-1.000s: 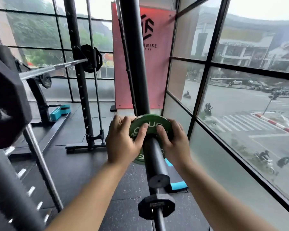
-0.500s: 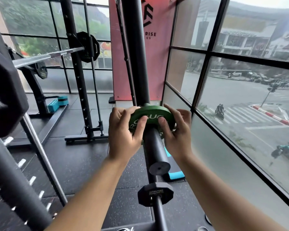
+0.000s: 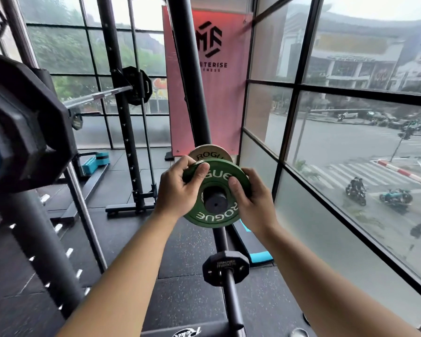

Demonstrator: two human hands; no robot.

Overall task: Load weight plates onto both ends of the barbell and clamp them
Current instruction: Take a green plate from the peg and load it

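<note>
Both hands working: you're clamping left hand [image 3: 178, 193] & right hand [image 3: 255, 203] round opp. rim edges of green plate [image 3: 214, 215] between them; prob. dense, stiff, slick.

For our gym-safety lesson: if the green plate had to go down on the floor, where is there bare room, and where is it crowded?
Bare floor lies between the rack foot and the black bar under the green plate. Crowded: beside the window, where a blue mat lies, and around the small black plate on that bar.
</note>
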